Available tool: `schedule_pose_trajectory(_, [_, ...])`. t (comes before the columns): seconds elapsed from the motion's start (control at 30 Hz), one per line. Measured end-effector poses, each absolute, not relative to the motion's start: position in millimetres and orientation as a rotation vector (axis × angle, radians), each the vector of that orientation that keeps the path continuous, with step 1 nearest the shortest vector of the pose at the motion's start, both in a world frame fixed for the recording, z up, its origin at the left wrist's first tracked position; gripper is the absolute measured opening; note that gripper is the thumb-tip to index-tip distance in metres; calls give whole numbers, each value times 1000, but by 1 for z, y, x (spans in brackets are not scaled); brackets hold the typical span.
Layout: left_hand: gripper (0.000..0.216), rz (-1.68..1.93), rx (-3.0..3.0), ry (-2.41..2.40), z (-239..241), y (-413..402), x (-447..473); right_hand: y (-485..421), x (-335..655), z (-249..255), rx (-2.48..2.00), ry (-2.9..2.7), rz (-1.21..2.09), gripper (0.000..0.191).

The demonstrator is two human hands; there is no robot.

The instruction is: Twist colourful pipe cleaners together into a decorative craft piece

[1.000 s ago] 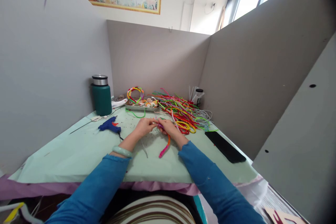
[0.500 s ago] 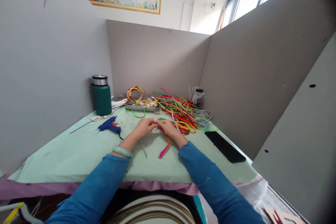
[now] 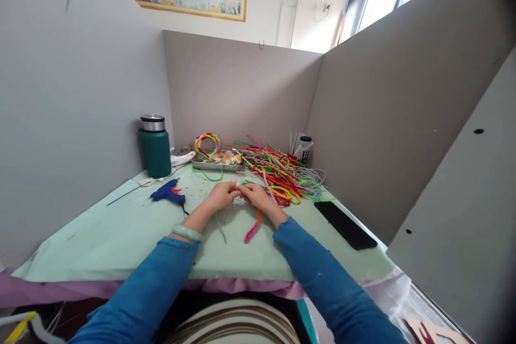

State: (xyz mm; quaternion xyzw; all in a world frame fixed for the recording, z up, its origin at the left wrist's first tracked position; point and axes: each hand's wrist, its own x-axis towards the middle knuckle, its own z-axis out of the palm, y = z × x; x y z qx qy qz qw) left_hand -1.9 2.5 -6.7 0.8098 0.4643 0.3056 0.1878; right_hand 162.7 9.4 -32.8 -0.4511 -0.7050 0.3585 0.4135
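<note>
My left hand (image 3: 222,194) and my right hand (image 3: 257,196) meet fingertip to fingertip over the middle of the table, both closed in a pinch. A fuzzy pipe cleaner (image 3: 253,230), orange turning to pink, hangs below my right hand. Bits of orange and green show at the fingertips, but the pinched part is mostly hidden. Beneath the hands a thin grey wire (image 3: 221,228) slants down over the cloth; whether it is held I cannot tell. Just behind my right hand spreads a heap of colourful pipe cleaners (image 3: 278,169).
A blue glue gun (image 3: 168,192) lies left of my hands, near a green flask (image 3: 156,149). Behind stands a metal tray (image 3: 215,167) of small pieces with a multicoloured ring (image 3: 207,146). A black flat object (image 3: 345,224) lies at right. Grey panels (image 3: 245,86) enclose the table.
</note>
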Motion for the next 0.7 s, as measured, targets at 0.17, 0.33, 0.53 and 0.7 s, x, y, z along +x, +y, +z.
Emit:
schedule_pose_trajectory(0.17, [26, 901, 2247, 1289, -7, 4, -2, 7, 163, -30, -1130, -1764, 908, 28])
schedule_pose_trajectory(0.33, [25, 934, 2199, 1244, -9, 6, -2, 4, 163, -27, -1148, -1749, 910, 23])
schedule_pose_trajectory(0.53, [24, 958, 2164, 1202, -14, 9, -2, 6, 162, -29, -1149, -1749, 892, 24])
schedule_pose_trajectory(0.7, [23, 954, 2173, 1207, -15, 10, -3, 11, 164, -32, -1163, -1762, 862, 24])
